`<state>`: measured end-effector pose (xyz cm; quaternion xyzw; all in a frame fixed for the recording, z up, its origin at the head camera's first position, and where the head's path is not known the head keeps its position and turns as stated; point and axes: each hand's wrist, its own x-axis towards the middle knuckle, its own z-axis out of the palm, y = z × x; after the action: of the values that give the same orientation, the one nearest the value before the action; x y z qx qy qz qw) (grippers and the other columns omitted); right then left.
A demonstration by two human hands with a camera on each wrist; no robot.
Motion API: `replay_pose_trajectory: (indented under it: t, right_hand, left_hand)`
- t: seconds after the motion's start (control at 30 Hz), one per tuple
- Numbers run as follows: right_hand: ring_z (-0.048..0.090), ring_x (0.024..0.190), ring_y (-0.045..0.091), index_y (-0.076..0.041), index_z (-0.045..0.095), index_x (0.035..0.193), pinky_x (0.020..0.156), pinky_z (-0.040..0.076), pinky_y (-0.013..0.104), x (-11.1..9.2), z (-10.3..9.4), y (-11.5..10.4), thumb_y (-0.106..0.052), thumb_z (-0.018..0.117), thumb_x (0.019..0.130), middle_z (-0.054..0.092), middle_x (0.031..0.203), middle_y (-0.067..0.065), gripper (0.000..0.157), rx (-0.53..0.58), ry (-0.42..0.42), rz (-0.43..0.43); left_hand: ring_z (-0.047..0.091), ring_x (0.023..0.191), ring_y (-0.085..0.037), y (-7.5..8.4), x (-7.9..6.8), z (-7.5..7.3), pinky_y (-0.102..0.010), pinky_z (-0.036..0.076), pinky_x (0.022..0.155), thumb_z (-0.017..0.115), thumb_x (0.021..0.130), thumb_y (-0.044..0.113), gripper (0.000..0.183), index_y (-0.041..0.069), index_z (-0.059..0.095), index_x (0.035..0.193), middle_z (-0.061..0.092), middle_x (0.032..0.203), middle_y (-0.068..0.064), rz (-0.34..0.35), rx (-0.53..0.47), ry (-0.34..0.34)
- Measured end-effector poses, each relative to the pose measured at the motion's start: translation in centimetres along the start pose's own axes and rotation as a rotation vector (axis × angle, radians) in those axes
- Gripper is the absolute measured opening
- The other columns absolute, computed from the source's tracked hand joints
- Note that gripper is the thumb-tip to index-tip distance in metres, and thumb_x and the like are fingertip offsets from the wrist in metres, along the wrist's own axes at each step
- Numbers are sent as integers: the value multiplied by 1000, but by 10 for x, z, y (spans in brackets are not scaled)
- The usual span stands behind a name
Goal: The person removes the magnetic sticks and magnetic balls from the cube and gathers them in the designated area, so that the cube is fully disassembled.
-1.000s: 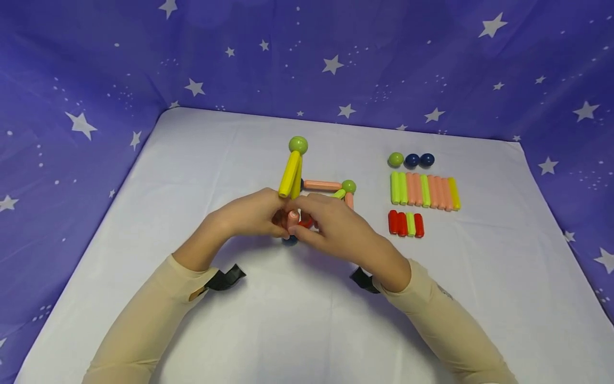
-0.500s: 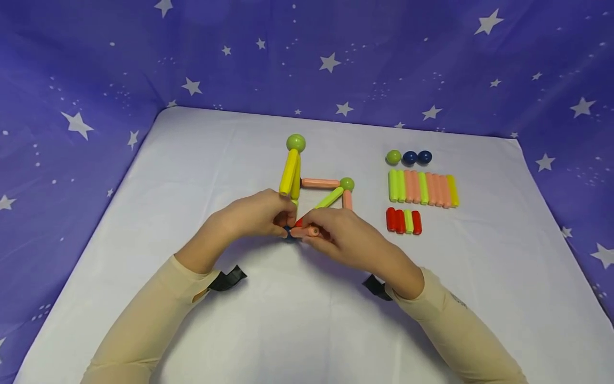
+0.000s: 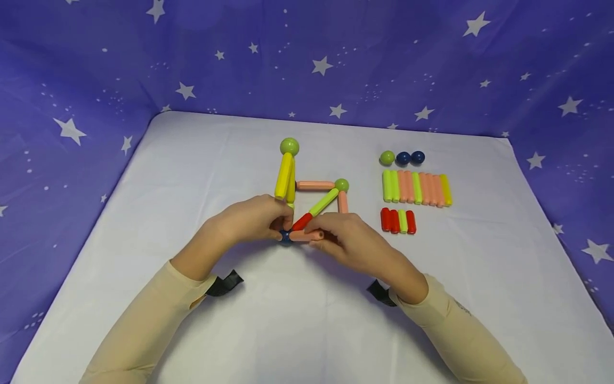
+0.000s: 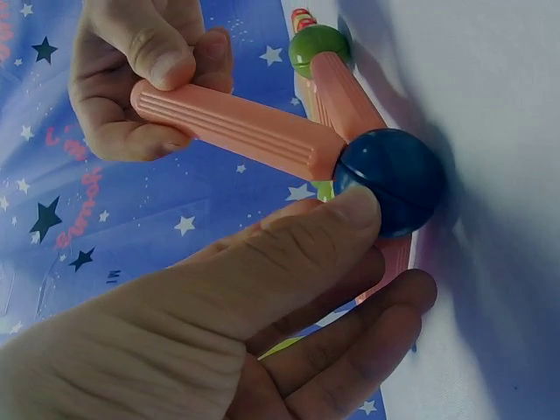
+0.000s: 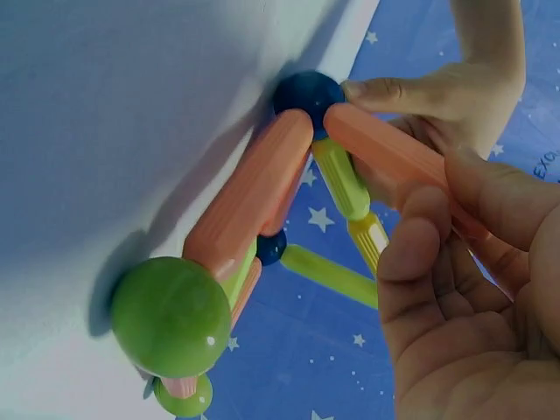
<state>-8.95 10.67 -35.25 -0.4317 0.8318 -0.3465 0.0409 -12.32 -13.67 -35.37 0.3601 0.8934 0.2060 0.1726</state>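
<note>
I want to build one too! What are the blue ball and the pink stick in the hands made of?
The dark blue ball looks like hard, shiny plastic: it has soft highlights and a thin seam, though painted metal is possible. The pink ribbed stick seems to be molded plastic with a satin finish: its grooves run straight and even.

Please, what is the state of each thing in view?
Left hand, holding dark-blue plastic-looking ball
Right hand, pinching ribbed salmon plastic-looking stick
Held ball, joined to sticks
Held stick, end against ball
Yellow sticks, raised
Loose multicoloured sticks, lying in two rows
Loose green and blue balls, lined up
</note>
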Motion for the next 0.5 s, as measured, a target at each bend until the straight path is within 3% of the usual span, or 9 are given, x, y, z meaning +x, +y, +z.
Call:
replay_pose_trajectory:
  t: [0.17,0.3,0.5]
  right_hand:
    - [54,72,4,-13,70,108,62,47,22,-8,3,1,-19,70,91,63,89,-11,18,1,-53,54]
    - [51,66,5,-17,65,101,58,45,23,-18,3,1,-20,69,92,58,79,-11,11,0,-84,125]
    - [49,57,9,-20,58,90,47,42,25,-45,-27,16,-11,71,82,58,71,-9,17,-9,65,295]
  left_hand:
    - [53,70,-11,1,1,1,-27,46,66,83,77,7,21,15,65,83,57,75,7,-10,30,-1]
    - [52,68,-10,3,0,2,-27,45,64,82,78,11,19,16,65,84,57,73,8,-33,50,-11]
    - [52,65,-12,13,1,3,-29,45,63,80,82,17,15,19,67,89,56,68,9,-24,117,-15]
